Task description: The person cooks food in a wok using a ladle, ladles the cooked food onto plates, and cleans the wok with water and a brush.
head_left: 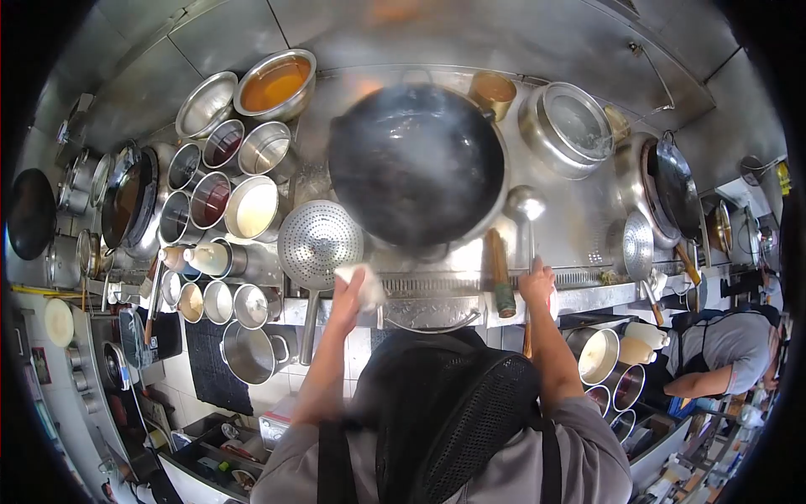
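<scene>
My left hand [348,301] is closed on a pale folded cloth [368,287] at the counter's front edge, just below the perforated strainer [321,244]. My right hand [536,281] is wrapped round the handle of a steel ladle [526,204], whose bowl points away from me. Between my hands, farther back, sits a large black wok [416,164] with a hazy, steamy interior. A wooden-handled tool [500,275] lies just left of my right hand.
Metal pots of sauces [210,200] and a bowl of orange liquid [274,82] stand at left. A lidded steel pot [567,128] is at back right. Beyond it is another wok [674,186]. A co-worker [726,353] stands at far right.
</scene>
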Motion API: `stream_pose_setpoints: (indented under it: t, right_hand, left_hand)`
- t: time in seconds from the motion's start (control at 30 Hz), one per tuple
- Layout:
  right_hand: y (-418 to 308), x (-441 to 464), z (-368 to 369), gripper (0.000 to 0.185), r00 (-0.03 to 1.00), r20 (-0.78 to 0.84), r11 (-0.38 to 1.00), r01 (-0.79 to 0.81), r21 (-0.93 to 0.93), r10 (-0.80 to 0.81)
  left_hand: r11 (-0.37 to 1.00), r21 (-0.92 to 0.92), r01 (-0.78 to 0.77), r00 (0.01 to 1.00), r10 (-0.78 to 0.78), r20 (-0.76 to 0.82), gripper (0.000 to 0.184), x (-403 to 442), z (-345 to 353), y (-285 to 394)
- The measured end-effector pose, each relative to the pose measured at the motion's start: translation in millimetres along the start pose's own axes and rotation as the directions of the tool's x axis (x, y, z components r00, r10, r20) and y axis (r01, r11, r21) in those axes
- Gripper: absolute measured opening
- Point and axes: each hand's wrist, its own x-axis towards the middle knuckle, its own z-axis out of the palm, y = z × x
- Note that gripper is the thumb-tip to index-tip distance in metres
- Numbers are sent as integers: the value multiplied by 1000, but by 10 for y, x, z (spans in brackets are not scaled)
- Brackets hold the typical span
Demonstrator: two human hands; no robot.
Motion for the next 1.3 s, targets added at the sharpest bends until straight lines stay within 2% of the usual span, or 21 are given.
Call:
stream_pose_setpoints:
  t: [0.1, 0.2, 0.27, 0.33, 0.47, 0.5, 0.57, 0.6, 0.67, 0.7, 0.73, 0.8, 0.87, 0.93, 1.0, 1.07, 1.1, 1.17, 1.23, 1.27, 1.3]
  right_hand:
    - [44, 32, 101, 65, 996, 75, 999, -44, -17, 45]
    - [74, 74, 141, 64, 992, 110, 998, -67, -1, 67]
    - [98, 115, 108, 63, 989, 131, 997, -66, 32, 61]
    - [189, 158, 153, 57, 998, 53, 977, 23, 212, -35]
    - [244, 95, -95, 49, 986, -143, 847, 144, 511, -81]
    - [319, 139, -54, 49, 990, -136, 837, 106, 537, -38]
    - [389, 118, -148, 50, 988, -156, 769, 88, 633, 15]
    - [373, 129, -277, 51, 986, -163, 730, 86, 678, 35]
    - [365, 301, -655, 53, 991, -95, 675, 7, 738, 94]
    - [359, 455, -862, 53, 990, -91, 643, -1, 766, 110]
    - [386, 662, -975, 53, 989, -83, 610, -11, 792, 126]
    - [482, 1273, -1017, 51, 913, -400, 686, 239, 687, 82]
    - [490, 1925, -1138, 49, 888, -448, 733, 237, 637, 103]
    - [435, 2592, -1194, 38, 909, -386, 698, 173, 695, 159]
    - [380, 3173, -1157, 36, 921, -363, 813, 102, 573, 141]
    - [321, 3279, -1359, 35, 995, 13, 518, -61, 853, 97]
    - [335, 3325, -1461, 35, 982, 186, 349, -180, 920, 16]
    - [443, 3370, -1189, 35, 961, 239, 52, -234, 971, -140]
    - [502, 3101, -1194, 25, 950, 222, -210, -268, 940, -220]
    - [532, 2965, -1197, 21, 947, 227, -191, -272, 943, -228]
    - [566, 2831, -1188, 20, 944, 235, -173, -278, 945, -233]
  left_hand:
    - [989, 140, 57, 998, -56, -10, 49, -442, -408, 108]
    - [904, 427, 22, 997, -53, 61, 55, -504, -747, -65]
    - [717, 692, -83, 996, 82, 34, 60, -483, -878, -267]
    - [462, 879, -116, 978, 207, 20, 67, -470, -846, -315]
    - [317, 932, -173, 950, 304, 73, 85, -487, -884, -354]
    - [189, 952, -243, 889, 437, 140, 91, -512, -940, -424]
    - [82, 948, -307, 794, 572, 207, 89, -556, -815, -236]
    - [30, 944, -328, 736, 634, 236, 89, -599, -648, -49]
    - [202, 940, -275, 758, 648, 82, 83, -695, -98, 376]
    - [331, 901, -282, 749, 662, -9, 69, -766, 386, 645]
    - [283, 887, -366, 725, 684, 81, 58, -695, 702, 769]
    - [189, 834, -519, 660, 709, 250, 37, -545, 1328, 928]
    - [174, 696, -697, 583, 702, 409, 19, -353, 2223, 989]
    - [293, 560, -775, 596, 632, 495, 25, -134, 3040, 883]
    - [244, 469, -849, 516, 570, 639, 20, 198, 3706, 637]
    - [215, 416, -884, 466, 487, 739, 17, 431, 4318, 450]
    - [270, 461, -845, 534, 411, 739, 19, 545, 4586, 379]
    - [366, 550, -751, 649, 250, 719, 27, 770, 5060, 241]
    - [455, 582, -674, 716, 207, 667, 45, 1107, 5404, 16]
    - [496, 595, -632, 746, 184, 640, 54, 1318, 5539, -79]
    - [425, 641, -639, 750, 158, 642, 78, 1531, 5659, -145]
